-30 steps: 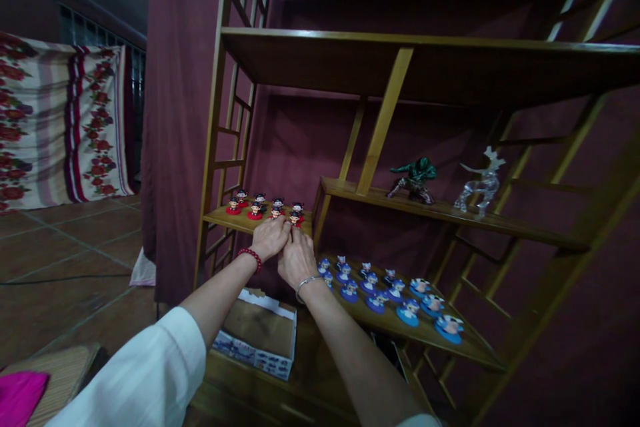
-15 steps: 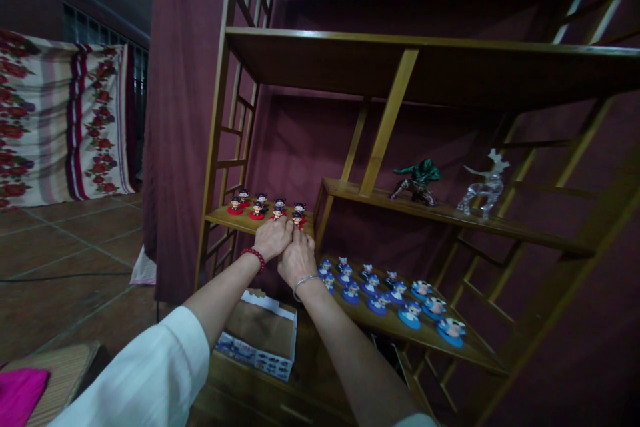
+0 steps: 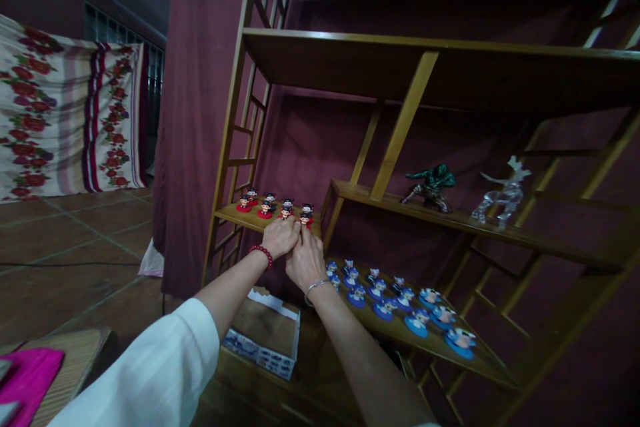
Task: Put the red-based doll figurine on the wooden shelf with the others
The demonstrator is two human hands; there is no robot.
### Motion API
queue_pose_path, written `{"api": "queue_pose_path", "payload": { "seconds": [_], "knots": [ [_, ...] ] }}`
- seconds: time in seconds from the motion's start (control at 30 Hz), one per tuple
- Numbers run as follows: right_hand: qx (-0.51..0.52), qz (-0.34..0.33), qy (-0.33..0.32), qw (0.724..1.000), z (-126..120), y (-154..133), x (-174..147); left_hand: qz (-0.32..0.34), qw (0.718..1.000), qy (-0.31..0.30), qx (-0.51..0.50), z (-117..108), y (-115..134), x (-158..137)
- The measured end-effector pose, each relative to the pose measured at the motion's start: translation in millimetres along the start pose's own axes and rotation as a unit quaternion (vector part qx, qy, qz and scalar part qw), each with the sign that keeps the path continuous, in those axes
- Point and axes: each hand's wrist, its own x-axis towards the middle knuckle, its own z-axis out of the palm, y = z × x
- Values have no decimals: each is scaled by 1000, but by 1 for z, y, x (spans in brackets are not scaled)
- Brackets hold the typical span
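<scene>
Both hands have drifted slightly right and up in my view since a second ago, though they stay pressed together at the shelf's front edge. My left hand (image 3: 281, 236) and right hand (image 3: 305, 259) curl side by side, fingertips at the nearest red-based figurine (image 3: 305, 219); I cannot tell whether either grip actually clasps it. I count six red-based figurines (image 3: 265, 211) on the small upper shelf (image 3: 233, 212). On the lower shelf (image 3: 400, 333) stand about thirteen blue-based figurines (image 3: 416, 323). Higher right sit one green figure (image 3: 431, 184) and one clear deer (image 3: 503, 195). One open cardboard box (image 3: 265, 337) lies below my wrists.
</scene>
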Motion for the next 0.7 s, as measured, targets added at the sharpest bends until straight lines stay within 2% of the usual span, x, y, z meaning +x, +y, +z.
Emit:
{"api": "queue_pose_path", "payload": {
  "seconds": [0.47,0.7],
  "knots": [
    [5,-26,19,999,4,5,-3,5,1000,21,-11,4,-4,2],
    [2,-42,19,999,0,5,-4,52,996,67,-19,5,-6,-7]
  ]
}}
